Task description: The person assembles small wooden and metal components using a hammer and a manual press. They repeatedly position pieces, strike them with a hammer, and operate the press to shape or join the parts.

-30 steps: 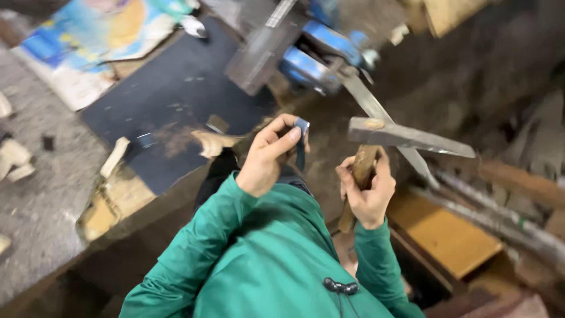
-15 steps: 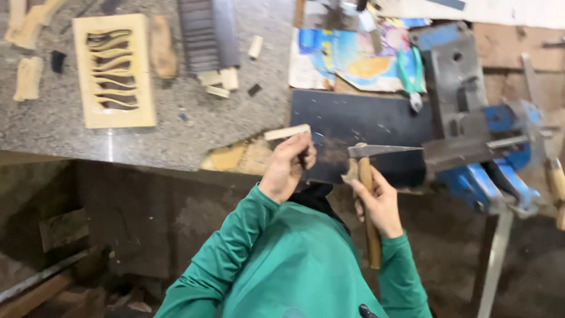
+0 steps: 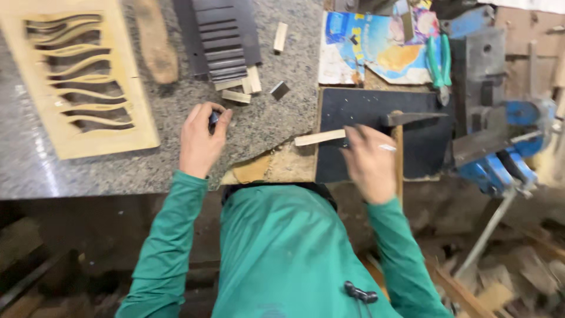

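Note:
My left hand (image 3: 201,140) rests on the grey granite benchtop (image 3: 147,162), fingers closed around a small dark piece (image 3: 213,119). My right hand (image 3: 369,163) is blurred and grips the wooden handle of a hammer (image 3: 399,156), whose dark metal head (image 3: 415,118) lies over a black mat (image 3: 376,138). A thin pale wooden strip (image 3: 319,138) lies at the mat's left edge, just left of my right hand. Green sleeves cover both arms.
A pale wooden panel with wavy cut-outs (image 3: 82,76) lies at the left. Dark slatted strips (image 3: 220,38) and small wood blocks (image 3: 238,94) sit above my left hand. A blue bench vise (image 3: 500,147), green-handled pliers (image 3: 438,62) and a colourful printed sheet (image 3: 376,47) are at the right.
My left hand has moved left off the mat onto the granite with a small dark piece. The right hand still holds the hammer. The view shifted closer over the bench.

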